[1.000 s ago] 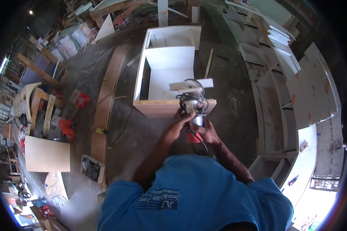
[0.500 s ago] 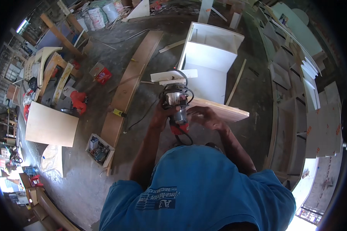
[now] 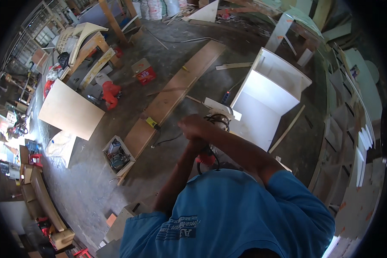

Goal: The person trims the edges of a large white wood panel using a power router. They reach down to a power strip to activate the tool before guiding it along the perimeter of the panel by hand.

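A hand-held router [image 3: 207, 159] with a red end stands upright in front of my chest, its black cord [image 3: 219, 117] looped around its upper part. A pale flat strip [image 3: 222, 109] lies across its top. My left hand [image 3: 197, 145] is at the router's body, seemingly closed around it; my right forearm hides most of its fingers. My right arm crosses over the router to the left. My right hand [image 3: 191, 126] is curled just above my left hand, and what its fingers hold, if anything, is hidden.
A white open cabinet [image 3: 258, 109] lies ahead to the right. A long brown board [image 3: 165, 102] runs along the floor at left, with a yellow tape measure [image 3: 151, 122] on it. Beside it are a box of tools [image 3: 118, 155] and a red carton [image 3: 146, 75]. Shelving frames line the right.
My right hand has swung from the router's right side across to its left, its arm now over the router. The view has turned left, so the surroundings appear further right.
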Motion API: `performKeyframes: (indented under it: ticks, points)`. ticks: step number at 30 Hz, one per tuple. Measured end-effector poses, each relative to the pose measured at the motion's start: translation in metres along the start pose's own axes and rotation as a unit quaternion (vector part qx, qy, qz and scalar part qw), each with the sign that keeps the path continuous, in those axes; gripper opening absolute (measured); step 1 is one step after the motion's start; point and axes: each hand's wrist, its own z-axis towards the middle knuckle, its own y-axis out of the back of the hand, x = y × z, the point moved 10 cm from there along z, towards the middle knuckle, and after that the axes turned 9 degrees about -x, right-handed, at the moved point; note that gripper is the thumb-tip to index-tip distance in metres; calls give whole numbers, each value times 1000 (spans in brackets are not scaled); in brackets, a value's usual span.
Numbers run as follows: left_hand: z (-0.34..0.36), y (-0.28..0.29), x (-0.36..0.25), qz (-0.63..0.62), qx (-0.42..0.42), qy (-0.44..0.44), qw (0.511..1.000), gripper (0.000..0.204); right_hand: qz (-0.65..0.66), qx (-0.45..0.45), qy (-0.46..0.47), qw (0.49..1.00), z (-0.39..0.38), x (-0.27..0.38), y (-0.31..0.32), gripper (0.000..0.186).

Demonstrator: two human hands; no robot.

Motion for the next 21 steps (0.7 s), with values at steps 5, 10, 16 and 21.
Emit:
performKeyframes:
  ticks: [5, 10, 16, 21]
  points:
    - [37, -2, 31, 250, 56, -73, 964, 46, -46, 131, -69, 988, 65, -47, -17, 28]
    - [99, -8, 47, 178, 78, 66, 979, 53, -129, 182, -36, 974, 106, -99, -32, 42]
    - [161, -3, 46, 223, 115, 47, 967, 52, -138, 208, -64, 966, 153, -155, -30, 38]
    - [221, 4, 90, 304, 70, -60, 948, 49, -74, 37, -78, 994, 216, -197, -8, 27]
